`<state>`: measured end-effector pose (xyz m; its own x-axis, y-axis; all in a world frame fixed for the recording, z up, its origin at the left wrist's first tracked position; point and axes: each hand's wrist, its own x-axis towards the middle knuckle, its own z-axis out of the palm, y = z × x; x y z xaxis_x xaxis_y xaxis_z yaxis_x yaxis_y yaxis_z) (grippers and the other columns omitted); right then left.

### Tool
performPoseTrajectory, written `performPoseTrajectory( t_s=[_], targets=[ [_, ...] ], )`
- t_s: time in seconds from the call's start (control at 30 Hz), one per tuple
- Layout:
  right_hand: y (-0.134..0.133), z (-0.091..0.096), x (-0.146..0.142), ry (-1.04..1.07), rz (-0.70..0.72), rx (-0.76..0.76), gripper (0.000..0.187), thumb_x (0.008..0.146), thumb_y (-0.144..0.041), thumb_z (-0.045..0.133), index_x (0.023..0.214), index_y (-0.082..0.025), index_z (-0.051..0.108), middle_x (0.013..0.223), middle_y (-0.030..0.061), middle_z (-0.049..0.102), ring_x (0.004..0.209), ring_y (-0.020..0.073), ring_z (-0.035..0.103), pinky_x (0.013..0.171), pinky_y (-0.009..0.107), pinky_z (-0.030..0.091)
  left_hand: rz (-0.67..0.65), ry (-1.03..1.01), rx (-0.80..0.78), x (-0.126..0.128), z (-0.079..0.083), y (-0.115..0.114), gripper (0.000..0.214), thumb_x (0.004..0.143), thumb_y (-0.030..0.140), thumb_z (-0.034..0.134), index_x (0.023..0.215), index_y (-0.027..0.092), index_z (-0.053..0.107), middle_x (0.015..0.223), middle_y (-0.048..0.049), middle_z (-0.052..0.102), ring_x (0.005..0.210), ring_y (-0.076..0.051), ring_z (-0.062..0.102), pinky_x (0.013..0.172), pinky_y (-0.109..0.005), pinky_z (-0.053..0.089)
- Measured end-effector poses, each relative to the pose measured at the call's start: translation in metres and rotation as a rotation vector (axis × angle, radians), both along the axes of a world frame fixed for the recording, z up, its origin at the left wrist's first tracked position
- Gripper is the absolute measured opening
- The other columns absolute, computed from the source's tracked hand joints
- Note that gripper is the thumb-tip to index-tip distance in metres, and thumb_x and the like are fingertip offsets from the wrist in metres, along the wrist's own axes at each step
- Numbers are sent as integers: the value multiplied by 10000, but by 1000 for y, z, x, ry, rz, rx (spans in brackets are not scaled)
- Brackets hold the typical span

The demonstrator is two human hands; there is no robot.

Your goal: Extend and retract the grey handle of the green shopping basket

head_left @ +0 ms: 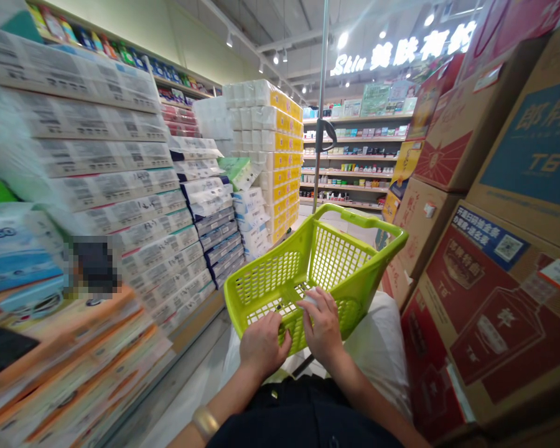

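In front of my body is a lime-green plastic shopping basket point(270, 270) with perforated sides, tilted, its raised handle bar at the far end. My left hand point(264, 343) curls its fingers over the near rim, with the thumb on the outer side. Just to its right, my right hand point(323, 323) reaches over the same rim with bent fingers. A small whitish object point(310, 300) shows at its fingertips; what it is I cannot make out. Through the mesh the basket floor is visible.
Shrink-wrapped packs point(116, 155) are stacked high along the left, near orange-sided cartons point(121, 348). Tissue packs point(280, 155) form a tower ahead, close to a metal pole point(323, 68). Large printed boxes point(490, 311) wall the right side. Stocked shelves point(354, 158) stand at the back.
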<state>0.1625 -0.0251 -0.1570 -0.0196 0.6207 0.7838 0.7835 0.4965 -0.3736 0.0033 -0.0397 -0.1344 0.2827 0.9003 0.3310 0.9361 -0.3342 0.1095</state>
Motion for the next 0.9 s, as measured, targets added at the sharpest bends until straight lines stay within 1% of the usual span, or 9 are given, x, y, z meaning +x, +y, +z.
performPoseTrajectory(
  t_s=[0.07, 0.13, 0.2, 0.33, 0.4, 0.5, 0.67, 0.83, 0.9],
  targets=[
    [-4, 1, -6, -44, 96, -15, 300, 875, -121, 491, 1059, -274, 672, 1160, 38, 636, 1247, 225, 468, 1103, 440, 314, -6, -1, 2, 0, 0, 0, 110, 853, 281, 488, 878, 205, 563, 884, -61, 662, 854, -219, 625, 727, -308, 444],
    [-6, 1, -9, -71, 148, -20, 306, 883, -135, 488, 1081, -288, 665, 1156, 28, 642, 1235, 207, 487, 1112, 421, 307, -14, -1, 4, -1, -1, 0, 126, 860, 287, 481, 889, 199, 566, 888, -63, 662, 856, -225, 625, 726, -316, 444],
    [-5, -1, -9, -57, 125, -14, 314, 891, -129, 475, 1079, -291, 666, 1154, 26, 647, 1228, 200, 496, 1108, 413, 305, -14, 1, 1, -1, -1, 0, 125, 857, 284, 481, 888, 197, 566, 887, -63, 661, 853, -227, 626, 725, -321, 445],
    [2, -2, 1, 20, -40, 1, 301, 900, -118, 458, 1053, -271, 668, 1175, 39, 641, 1244, 222, 479, 1098, 441, 290, -10, -1, -4, -1, -1, 1, 112, 845, 284, 491, 877, 201, 560, 882, -62, 660, 847, -224, 626, 722, -317, 445],
    [2, -2, 4, 34, -73, 2, 283, 901, -126, 465, 1042, -261, 669, 1188, 47, 633, 1255, 231, 466, 1085, 440, 305, -11, -4, -1, -1, -2, 1, 123, 849, 292, 486, 882, 199, 559, 889, -66, 661, 851, -227, 626, 721, -321, 447],
    [-1, -1, 0, 19, -25, -7, 277, 892, -129, 486, 1051, -263, 668, 1181, 44, 633, 1258, 229, 458, 1071, 421, 328, -14, -8, 5, -1, -3, 2, 117, 846, 286, 484, 878, 199, 555, 890, -64, 660, 851, -227, 624, 721, -323, 448],
    [-6, -1, -8, -8, 71, -24, 265, 897, -153, 506, 1054, -285, 673, 1149, 24, 647, 1227, 213, 481, 1077, 403, 308, -20, -6, 13, -2, -5, 3, 108, 851, 284, 480, 853, 201, 550, 856, -54, 652, 828, -226, 621, 708, -327, 445],
    [-2, 0, -2, 25, -22, -1, 272, 908, -140, 466, 1026, -269, 675, 1153, 40, 642, 1210, 226, 488, 1070, 430, 307, -26, -9, 18, -2, -3, 2, 101, 841, 273, 487, 858, 198, 553, 855, -54, 649, 824, -229, 623, 703, -332, 447],
    [-2, 1, -1, 24, -18, 0, 265, 903, -142, 466, 1028, -253, 672, 1151, 54, 637, 1200, 232, 489, 1062, 432, 330, -25, -8, 24, -2, -3, 2, 102, 841, 270, 487, 864, 198, 555, 861, -56, 651, 830, -229, 624, 706, -331, 447]
  ],
)
